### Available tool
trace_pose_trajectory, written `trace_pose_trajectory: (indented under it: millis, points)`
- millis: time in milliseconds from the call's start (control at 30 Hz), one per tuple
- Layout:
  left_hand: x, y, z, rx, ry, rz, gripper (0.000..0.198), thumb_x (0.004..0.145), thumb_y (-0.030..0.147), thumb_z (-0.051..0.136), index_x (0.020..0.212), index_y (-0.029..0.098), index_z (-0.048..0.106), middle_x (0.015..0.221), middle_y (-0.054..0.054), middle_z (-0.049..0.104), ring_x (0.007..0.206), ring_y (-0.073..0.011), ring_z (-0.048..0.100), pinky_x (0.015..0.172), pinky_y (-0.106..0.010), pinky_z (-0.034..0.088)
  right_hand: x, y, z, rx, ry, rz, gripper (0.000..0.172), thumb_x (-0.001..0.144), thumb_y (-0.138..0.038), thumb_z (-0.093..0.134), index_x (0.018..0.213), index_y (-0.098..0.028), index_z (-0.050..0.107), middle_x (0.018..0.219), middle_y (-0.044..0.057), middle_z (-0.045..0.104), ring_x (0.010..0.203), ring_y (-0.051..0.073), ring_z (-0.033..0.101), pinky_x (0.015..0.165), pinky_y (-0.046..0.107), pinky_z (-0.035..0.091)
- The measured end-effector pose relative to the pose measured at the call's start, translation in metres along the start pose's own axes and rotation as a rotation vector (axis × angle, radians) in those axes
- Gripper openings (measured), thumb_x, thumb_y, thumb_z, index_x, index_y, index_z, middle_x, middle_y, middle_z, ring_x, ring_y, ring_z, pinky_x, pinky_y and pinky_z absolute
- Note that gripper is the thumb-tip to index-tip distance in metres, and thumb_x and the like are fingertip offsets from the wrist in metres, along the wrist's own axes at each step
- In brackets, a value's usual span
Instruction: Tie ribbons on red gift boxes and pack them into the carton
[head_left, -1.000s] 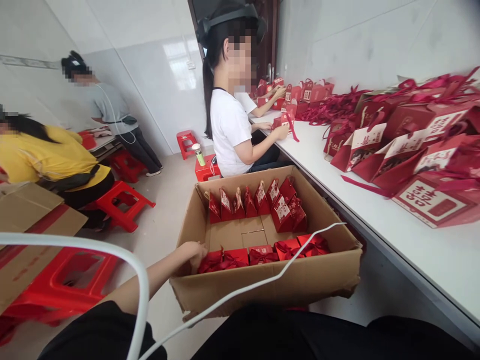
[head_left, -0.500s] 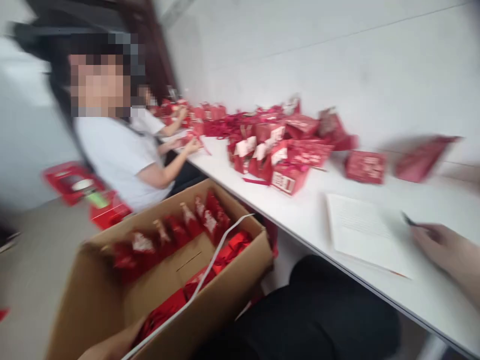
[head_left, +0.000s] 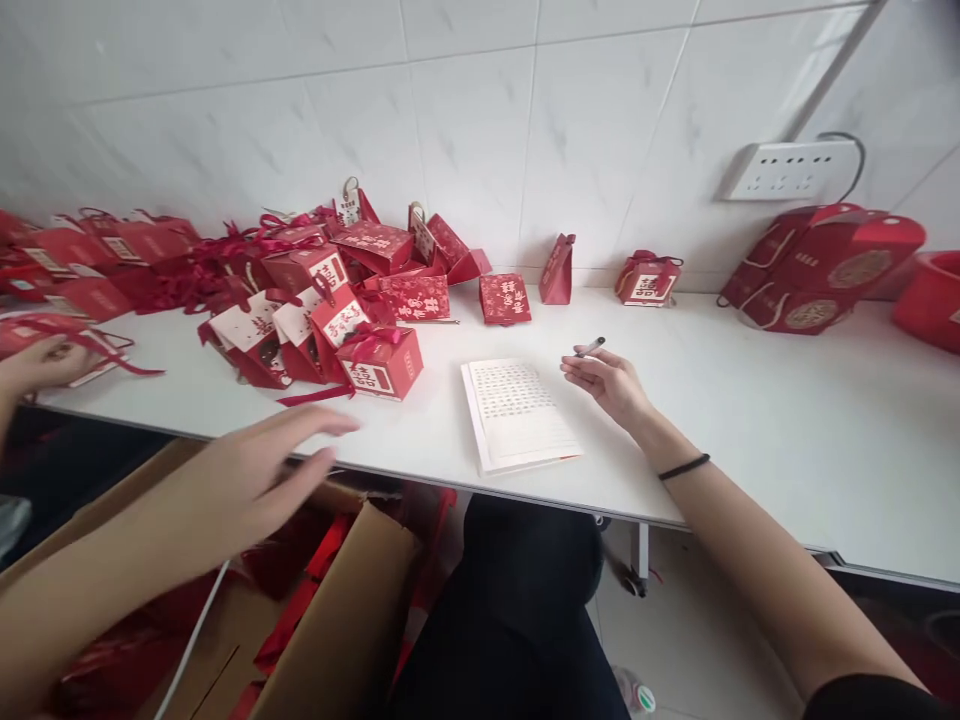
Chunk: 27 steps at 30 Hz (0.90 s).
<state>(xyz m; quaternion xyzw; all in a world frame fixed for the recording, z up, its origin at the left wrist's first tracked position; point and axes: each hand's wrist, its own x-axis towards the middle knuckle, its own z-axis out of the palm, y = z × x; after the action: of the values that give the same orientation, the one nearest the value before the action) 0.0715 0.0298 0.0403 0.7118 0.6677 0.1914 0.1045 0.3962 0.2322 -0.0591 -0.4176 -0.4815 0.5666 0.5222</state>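
My left hand [head_left: 289, 460] hangs over the table's front edge, thumb and fingers apart, with nothing between them. Just beyond it stands a red gift box [head_left: 382, 362] with a ribbon bow, beside several red and white gift boxes [head_left: 255, 335]. My right hand [head_left: 611, 388] rests on the table, its fingers closed on a dark pen [head_left: 591, 347]. Left of that hand lies an open notebook [head_left: 517, 415], its page half filled with handwriting. The pen is clear of the page.
An open cardboard box [head_left: 341, 600] holding red packages stands below at the left. A co-worker's hand [head_left: 52, 365] handles a ribboned box at the far left. Large red boxes [head_left: 817, 270] stand at the right under a power strip [head_left: 791, 170]. A bottle [head_left: 634, 690] lies on the floor.
My view has swung to the right. My left hand has come up out of the cardboard box to the table edge. My right hand still holds the pen beside the notebook.
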Motion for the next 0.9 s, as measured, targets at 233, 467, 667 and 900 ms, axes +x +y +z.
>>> trace_pose_trajectory:
  millis: [233,467,667,900]
  points:
    - [0.180,0.088,0.108,0.045,-0.337,0.253,0.030,0.086,0.023,0.039,0.106,0.018,0.060,0.113,-0.007,0.065,0.102,-0.0191,0.061,0.087,-0.029,0.046,-0.004,0.007,0.010,0.032,0.031,-0.034,0.028,0.074,-0.033,0.068,0.073,-0.019,0.043,0.049,-0.005,0.056,0.043,0.009,0.056,0.043,0.016,0.045]
    - [0.227,0.081,0.144,0.066,-0.718,0.257,0.047,0.063,0.034,0.065,0.107,0.017,0.055,0.097,-0.006,0.066,0.079,-0.0212,0.063,0.060,-0.027,0.046,-0.014,0.009,0.023,-0.024,0.069,0.026,0.027,0.082,-0.035,0.057,0.071,-0.022,0.036,0.047,-0.011,0.040,0.031,0.007,0.042,0.029,0.015,0.025]
    - [0.222,0.066,0.144,-0.075,-0.709,0.298,0.046,0.065,0.038,0.062,0.106,0.020,0.051,0.109,-0.006,0.059,0.086,-0.0188,0.059,0.064,-0.026,0.043,-0.023,0.017,0.031,-0.276,-0.070,0.111,0.032,0.085,-0.049,0.054,0.075,-0.019,0.048,0.048,-0.005,0.052,0.029,0.007,0.036,0.029,0.018,0.024]
    - [0.218,0.064,0.146,-0.125,-0.685,0.265,0.042,0.063,0.044,0.063,0.098,0.023,0.052,0.108,-0.003,0.057,0.083,-0.0179,0.058,0.061,-0.027,0.040,-0.029,0.020,0.030,-0.601,-0.017,-0.109,0.029,0.076,-0.025,0.060,0.058,-0.019,0.039,0.050,-0.007,0.038,0.046,0.007,0.034,0.041,0.018,0.027]
